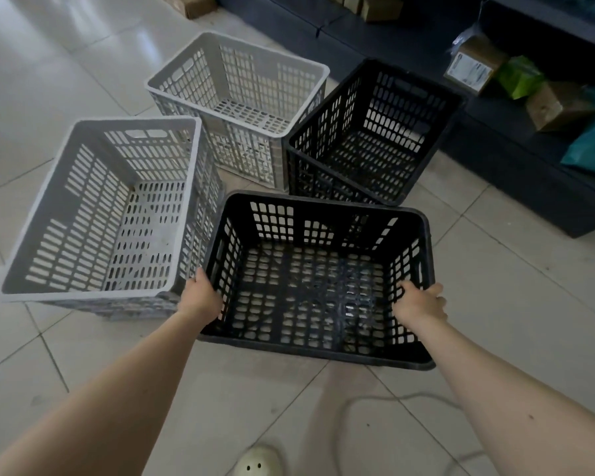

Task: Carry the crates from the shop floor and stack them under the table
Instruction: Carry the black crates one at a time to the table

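4 empty crates sit clustered on the tiled floor (49, 80), and no desk is in view, so how far the carry runs is unknown. On the left, the near grey crate (107, 214) stands with its right wall just beside the near black crate (318, 280), apparently touching near the corner; if the black one is swung left as it lifts, it could catch that wall and drag or tip the grey crate. The left hand (201, 297) has its grip closed over the left rim of the near black crate, thumb along the outside, right in the narrow gap between the 2 crates, so knuckles could get pinched there. Farther off, the far grey crate (241, 97) stands upright, well clear of the hands. The near black crate, the one being taken, rests on or just above the floor in front of the person; I cannot tell which. The right hand (421, 304) has its grip clamped on the right wall, fingers hooked through the lattice holes; thin plastic bars may dig in or flex under a lift. The far black crate (371, 132) leans tilted against the low dark shelf (495, 156) on the right, and a knock could make it slide down. Near the person's shoe (258, 463), a pale cord (344, 413) loops across the floor, which I judge the likeliest trip hazard once the lifted crate hides the feet.
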The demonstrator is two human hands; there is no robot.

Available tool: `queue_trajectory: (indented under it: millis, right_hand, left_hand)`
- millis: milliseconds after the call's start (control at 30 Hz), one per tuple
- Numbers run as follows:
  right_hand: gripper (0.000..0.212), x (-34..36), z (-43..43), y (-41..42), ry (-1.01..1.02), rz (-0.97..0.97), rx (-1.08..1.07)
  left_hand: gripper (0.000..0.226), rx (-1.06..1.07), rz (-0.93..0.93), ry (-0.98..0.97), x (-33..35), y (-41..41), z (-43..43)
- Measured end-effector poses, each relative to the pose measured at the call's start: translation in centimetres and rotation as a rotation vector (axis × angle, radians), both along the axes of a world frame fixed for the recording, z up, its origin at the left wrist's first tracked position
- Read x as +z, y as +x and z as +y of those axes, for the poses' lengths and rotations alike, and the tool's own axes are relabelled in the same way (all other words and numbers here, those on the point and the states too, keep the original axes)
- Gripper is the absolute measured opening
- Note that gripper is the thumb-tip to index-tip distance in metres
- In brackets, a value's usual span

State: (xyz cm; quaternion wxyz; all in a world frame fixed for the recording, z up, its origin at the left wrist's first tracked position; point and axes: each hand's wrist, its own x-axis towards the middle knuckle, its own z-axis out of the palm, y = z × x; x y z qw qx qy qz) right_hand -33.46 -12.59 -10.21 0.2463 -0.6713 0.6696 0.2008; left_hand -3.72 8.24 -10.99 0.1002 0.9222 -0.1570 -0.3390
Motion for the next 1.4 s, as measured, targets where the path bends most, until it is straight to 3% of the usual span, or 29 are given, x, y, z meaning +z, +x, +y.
queue_trajectory:
  millis: [200,367,500,633,800,900,1100,1200,1300,1400]
  right_hand:
    - [0.077,-0.8,-0.6,-0.3,-0.198,-0.094,-0.120]
    - [0.035,-0.3,-2.2,-1.4,-0.270,-0.065,-0.207]
    - [0.028,2.0,-2.2,-2.8,-0.270,-0.071,-0.197]
    - [0.029,7.7,-1.9,-4.5,-0.301,-0.091,-0.249]
    - [0.040,20.3,-1.4,-6.4,-0.462,-0.152,-0.473]
    - [0.040,30.4,-2.6,-7.8,-0.481,-0.190,-0.532]
    - [0.037,53.2,-8.8,-11.0,-0.522,-0.377,-0.462]
    - [0.021,65.3,-10.4,-12.7,-0.558,-0.441,-0.384]
    - [0.028,76.0,-9.9,-14.6,-0.669,-0.532,-0.392]
    - [0.024,85.1,-8.8,-16.2,-0.809,-0.624,-0.430]
  left_hand:
    - [0.063,0.019,-0.094,0.023,-0.4,0.3,-1.9]
    - [0.042,0.219,-0.002,0.059,-1.2,2.4,-1.8]
    - [0.033,0.230,-0.013,-0.034,0.0,2.4,0.3]
    - [0.034,0.213,-0.074,-0.015,5.8,1.1,0.7]
    - [0.054,0.276,-0.029,-0.061,18.6,-0.5,-1.6]
    - [0.044,0.302,-0.053,-0.138,29.0,-1.3,-4.2]
    - [0.029,0.229,0.105,-0.376,52.5,-0.7,-10.2]
    - [0.027,0.183,0.142,-0.527,63.9,-0.1,-12.8]
    - [0.018,0.094,0.149,-0.683,75.1,0.4,-14.6]
    - [0.025,0.024,0.130,-0.808,85.7,0.0,-16.3]
